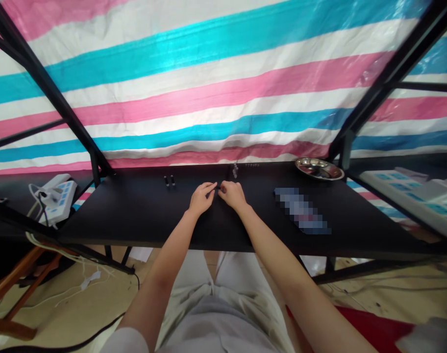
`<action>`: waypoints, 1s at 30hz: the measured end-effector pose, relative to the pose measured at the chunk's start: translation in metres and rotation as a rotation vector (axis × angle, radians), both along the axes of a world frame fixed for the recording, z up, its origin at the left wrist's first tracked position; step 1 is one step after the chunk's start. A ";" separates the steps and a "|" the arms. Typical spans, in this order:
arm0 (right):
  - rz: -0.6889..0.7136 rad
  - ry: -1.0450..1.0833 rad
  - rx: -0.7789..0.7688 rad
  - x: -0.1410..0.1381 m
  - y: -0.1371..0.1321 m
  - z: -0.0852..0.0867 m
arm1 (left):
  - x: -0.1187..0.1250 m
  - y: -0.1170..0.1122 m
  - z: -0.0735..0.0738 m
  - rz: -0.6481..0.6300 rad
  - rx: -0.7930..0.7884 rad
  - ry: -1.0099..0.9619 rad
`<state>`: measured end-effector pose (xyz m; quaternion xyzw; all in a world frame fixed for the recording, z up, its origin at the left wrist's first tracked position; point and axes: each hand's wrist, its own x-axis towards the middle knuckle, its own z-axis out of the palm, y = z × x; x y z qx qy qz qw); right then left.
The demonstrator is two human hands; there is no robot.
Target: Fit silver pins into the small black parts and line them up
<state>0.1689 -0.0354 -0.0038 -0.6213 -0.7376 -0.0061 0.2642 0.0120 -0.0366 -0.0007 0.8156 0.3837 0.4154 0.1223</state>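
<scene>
Near the middle of the black table, my left hand (201,198) and my right hand (232,194) meet at the fingertips. Both are closed in a pinch around a small dark piece (218,187), too small and too covered by fingers to name. To the left of my hands, two short black cylinders with silvery ends (169,181) stand side by side. Just beyond my right hand lies a little cluster of shiny small pieces (235,170). Farther back, a row of tiny pieces (252,165) runs along the table's rear edge.
A round metal dish (319,170) sits at the back right of the black table (135,215). Nearer, a blurred-out bluish item (300,211) lies flat. White power strips (63,201) with cables are at left. Dark frame posts (58,98) and a striped sheet (223,93) enclose the table.
</scene>
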 end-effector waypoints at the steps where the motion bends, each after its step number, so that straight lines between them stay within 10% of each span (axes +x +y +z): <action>1: 0.017 0.010 0.001 0.000 0.000 0.000 | 0.000 0.000 0.000 -0.009 -0.006 -0.012; 18: 0.199 0.208 -0.004 -0.025 0.006 -0.006 | -0.005 0.004 0.008 0.103 -0.033 -0.230; 30: 0.168 0.334 -0.212 -0.110 0.064 -0.003 | -0.121 0.028 0.007 0.503 -0.124 -0.609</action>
